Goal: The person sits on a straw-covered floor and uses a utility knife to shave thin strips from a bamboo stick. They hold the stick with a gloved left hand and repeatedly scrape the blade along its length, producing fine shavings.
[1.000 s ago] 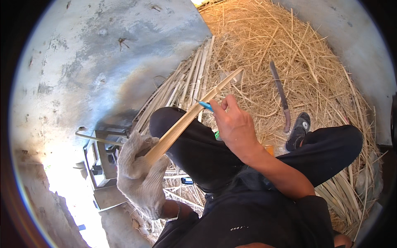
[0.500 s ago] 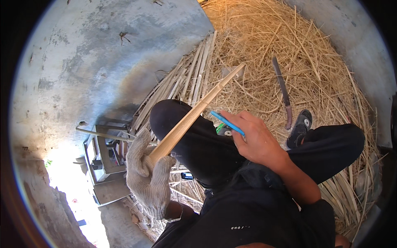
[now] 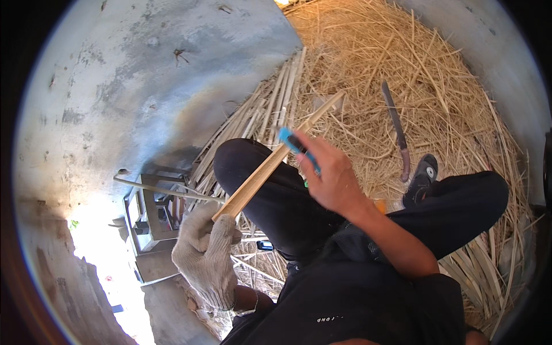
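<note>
A split bamboo strip (image 3: 259,177), pale and hollowed with visible joints, slants up and to the right across my bent left knee. My left hand (image 3: 210,253), in a grey knitted glove, is closed on its near end. My bare right hand (image 3: 333,175) is wrapped round a blue and black utility knife (image 3: 299,150). The knife's front end lies over the middle of the strip in the picture; its blade cannot be made out, and I cannot tell whether it touches the bamboo.
A long machete (image 3: 394,121) with a brown handle lies on the heap of straw-like shavings (image 3: 368,46). Bamboo strips (image 3: 283,95) are stacked along the wall (image 3: 144,75). A wooden rack (image 3: 146,221) stands at left, and a small dark device (image 3: 264,245) lies near my left wrist.
My right hand has moved up and left with the knife, from beside the bamboo strip to over it. My left hand and the strip's near end have shifted slightly.
</note>
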`<state>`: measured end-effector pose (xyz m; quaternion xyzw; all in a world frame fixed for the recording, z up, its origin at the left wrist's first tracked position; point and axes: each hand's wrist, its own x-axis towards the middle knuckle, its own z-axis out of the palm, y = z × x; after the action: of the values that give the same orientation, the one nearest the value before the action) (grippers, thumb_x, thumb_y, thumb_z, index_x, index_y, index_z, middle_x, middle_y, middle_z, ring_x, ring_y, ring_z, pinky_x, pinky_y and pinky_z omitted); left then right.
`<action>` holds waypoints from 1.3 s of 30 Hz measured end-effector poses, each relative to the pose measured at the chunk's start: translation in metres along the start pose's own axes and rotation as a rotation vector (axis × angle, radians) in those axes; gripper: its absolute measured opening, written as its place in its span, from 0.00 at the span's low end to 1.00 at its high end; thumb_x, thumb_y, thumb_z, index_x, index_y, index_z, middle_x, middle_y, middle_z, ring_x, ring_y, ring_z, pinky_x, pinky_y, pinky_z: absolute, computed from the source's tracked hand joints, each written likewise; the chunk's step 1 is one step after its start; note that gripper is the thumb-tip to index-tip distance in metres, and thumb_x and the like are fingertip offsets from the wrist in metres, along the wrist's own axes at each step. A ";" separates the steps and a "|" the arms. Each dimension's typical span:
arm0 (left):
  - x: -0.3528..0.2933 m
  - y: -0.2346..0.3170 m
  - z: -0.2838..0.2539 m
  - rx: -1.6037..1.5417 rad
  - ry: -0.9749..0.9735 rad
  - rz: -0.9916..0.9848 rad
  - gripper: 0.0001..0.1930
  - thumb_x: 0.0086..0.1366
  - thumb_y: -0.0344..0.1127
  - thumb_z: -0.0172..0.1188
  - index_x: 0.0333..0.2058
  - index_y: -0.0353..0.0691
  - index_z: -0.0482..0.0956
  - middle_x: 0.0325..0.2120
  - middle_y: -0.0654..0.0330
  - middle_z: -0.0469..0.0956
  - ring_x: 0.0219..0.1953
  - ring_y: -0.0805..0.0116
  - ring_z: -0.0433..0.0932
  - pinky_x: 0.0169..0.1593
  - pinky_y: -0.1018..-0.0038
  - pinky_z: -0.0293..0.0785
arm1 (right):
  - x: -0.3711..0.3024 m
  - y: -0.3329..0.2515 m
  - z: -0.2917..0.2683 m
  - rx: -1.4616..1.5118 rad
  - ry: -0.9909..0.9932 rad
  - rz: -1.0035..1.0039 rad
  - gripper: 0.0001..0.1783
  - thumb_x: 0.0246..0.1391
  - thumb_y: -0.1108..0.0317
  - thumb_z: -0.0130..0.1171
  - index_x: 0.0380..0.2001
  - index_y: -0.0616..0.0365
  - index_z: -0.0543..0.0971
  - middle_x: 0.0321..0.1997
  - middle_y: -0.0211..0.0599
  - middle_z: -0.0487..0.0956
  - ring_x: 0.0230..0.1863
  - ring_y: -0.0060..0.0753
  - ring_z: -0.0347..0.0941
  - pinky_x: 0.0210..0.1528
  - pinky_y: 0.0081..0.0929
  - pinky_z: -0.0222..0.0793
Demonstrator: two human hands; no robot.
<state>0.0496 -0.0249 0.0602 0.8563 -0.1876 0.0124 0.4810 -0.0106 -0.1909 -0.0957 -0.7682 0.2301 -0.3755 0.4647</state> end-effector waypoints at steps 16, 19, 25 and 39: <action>0.015 -0.020 0.011 0.554 -0.057 0.705 0.15 0.50 0.29 0.73 0.39 0.33 0.87 0.32 0.52 0.87 0.35 0.57 0.86 0.42 0.67 0.82 | -0.016 0.072 -0.012 -0.558 -0.092 0.200 0.26 0.62 0.74 0.52 0.64 0.50 0.69 0.27 0.46 0.75 0.28 0.51 0.78 0.30 0.45 0.74; 0.023 -0.035 0.007 0.451 -0.034 0.540 0.16 0.51 0.30 0.73 0.39 0.31 0.86 0.32 0.51 0.86 0.34 0.56 0.86 0.42 0.67 0.82 | -0.009 0.041 -0.010 -0.249 0.067 0.015 0.25 0.64 0.71 0.52 0.64 0.52 0.69 0.27 0.46 0.74 0.29 0.52 0.77 0.30 0.43 0.74; 0.021 -0.031 0.009 0.356 0.018 0.454 0.16 0.52 0.30 0.72 0.39 0.27 0.85 0.31 0.47 0.86 0.34 0.54 0.86 0.41 0.67 0.81 | -0.006 0.041 0.006 -0.226 -0.112 -0.071 0.23 0.65 0.68 0.53 0.62 0.52 0.68 0.27 0.44 0.75 0.24 0.52 0.76 0.27 0.44 0.74; 0.026 -0.046 0.013 0.460 0.060 0.820 0.14 0.56 0.35 0.70 0.34 0.28 0.85 0.31 0.49 0.86 0.36 0.51 0.85 0.44 0.61 0.81 | 0.005 0.116 0.007 -0.622 -0.140 0.212 0.20 0.65 0.69 0.49 0.59 0.54 0.70 0.28 0.48 0.78 0.26 0.55 0.80 0.27 0.51 0.75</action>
<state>0.0870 -0.0222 0.0214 0.7951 -0.4889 0.2676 0.2393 -0.0024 -0.2444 -0.1986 -0.8689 0.3798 -0.1832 0.2592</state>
